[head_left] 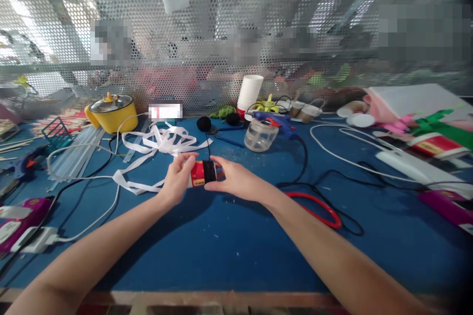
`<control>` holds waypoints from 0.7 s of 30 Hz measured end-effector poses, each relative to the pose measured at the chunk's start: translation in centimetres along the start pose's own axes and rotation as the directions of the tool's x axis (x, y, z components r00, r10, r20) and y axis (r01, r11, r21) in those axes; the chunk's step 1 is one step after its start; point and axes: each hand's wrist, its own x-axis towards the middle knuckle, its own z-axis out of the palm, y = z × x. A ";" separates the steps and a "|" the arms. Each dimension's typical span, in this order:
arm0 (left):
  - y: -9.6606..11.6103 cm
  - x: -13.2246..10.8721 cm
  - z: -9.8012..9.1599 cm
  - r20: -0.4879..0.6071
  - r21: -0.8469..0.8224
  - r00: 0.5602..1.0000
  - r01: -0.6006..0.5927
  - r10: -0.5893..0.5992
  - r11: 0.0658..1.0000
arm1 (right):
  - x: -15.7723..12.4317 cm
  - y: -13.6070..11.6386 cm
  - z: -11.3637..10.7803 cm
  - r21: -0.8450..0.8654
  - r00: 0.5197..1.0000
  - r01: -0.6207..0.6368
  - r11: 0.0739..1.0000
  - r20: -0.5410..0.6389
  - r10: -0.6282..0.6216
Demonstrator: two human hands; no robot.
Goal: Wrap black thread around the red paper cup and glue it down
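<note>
Both my hands hold a small red paper cup (198, 174) lying on its side over the blue table (221, 251). A black band (209, 172) is wrapped round the cup's right end. My left hand (178, 177) grips the cup's left end with curled fingers. My right hand (234, 179) pinches the black-banded end. A thin black thread runs up from the cup toward a black pompom (203, 123). A tangle of white ribbon (158, 145) lies just behind and to the left of my left hand.
A blue glue gun (275, 120) and clear jar (260, 135) sit behind the cup, with stacked white cups (250, 92) further back. A red ring (318, 209) and black cables lie right. A yellow pot (111, 113), white cables and power strip (35, 241) are left. Mesh panel behind.
</note>
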 end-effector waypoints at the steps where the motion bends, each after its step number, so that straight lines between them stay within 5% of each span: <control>1: 0.0 0.0 0.0 0.006 0.011 1.000 -0.004 0.004 1.000 | 0.0 0.2 0.3 0.016 1.000 -0.009 1.000 -0.016 0.009; 10: -0.8 -0.4 -0.5 0.117 0.156 0.986 -0.134 0.116 0.979 | -0.8 1.0 1.0 0.156 1.000 0.000 0.988 -0.011 0.002; 21: -1.1 -1.4 -0.8 0.259 0.398 0.915 -0.393 0.309 0.829 | -1.8 2.7 2.0 0.427 0.991 0.128 0.895 -0.098 -0.095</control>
